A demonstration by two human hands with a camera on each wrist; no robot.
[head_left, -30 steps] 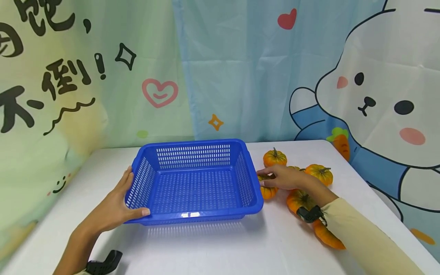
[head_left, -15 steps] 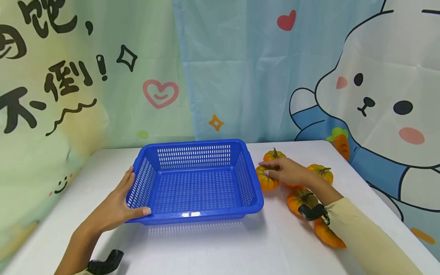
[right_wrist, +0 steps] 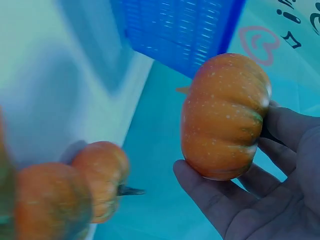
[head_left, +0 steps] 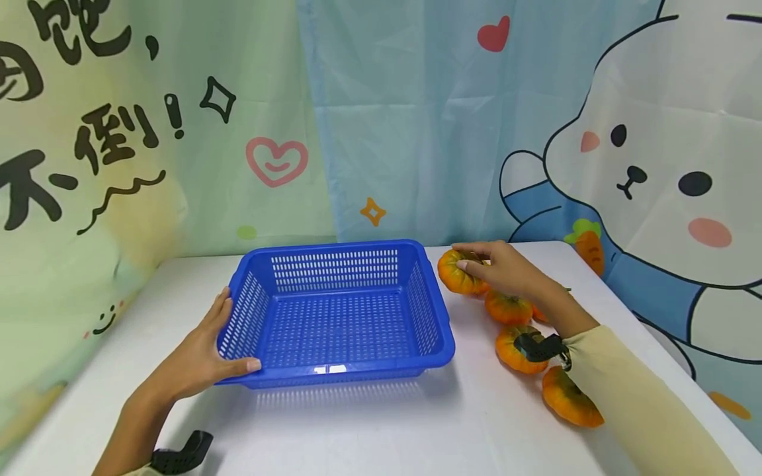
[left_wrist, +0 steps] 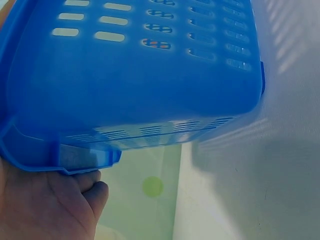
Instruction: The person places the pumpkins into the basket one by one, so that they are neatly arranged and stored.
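My left hand (head_left: 193,360) grips the left side of a blue plastic basket (head_left: 286,378), thumb over the front rim. In the left wrist view its fingers (left_wrist: 95,192) curl under the basket's rim (left_wrist: 30,155). The basket's mesh floor is bare. Just past the basket's right rim, my right hand (head_left: 508,264) pinches a small orange pumpkin (head_left: 458,274) between thumb and fingers. From the right wrist, this ribbed pumpkin (right_wrist: 225,117) shows against the curtain, raised off the table.
More small pumpkins lie on the white table (head_left: 381,436) to the right: one (head_left: 508,307) below the right hand, another (head_left: 518,350) by the wrist strap, and one (head_left: 571,400) nearer the front. The forearm partly hides another. A printed curtain (head_left: 381,132) hangs behind.
My right hand has taken a pumpkin from beside the basket's right side and lifted it up and back. The left hand and the basket have stayed in place.
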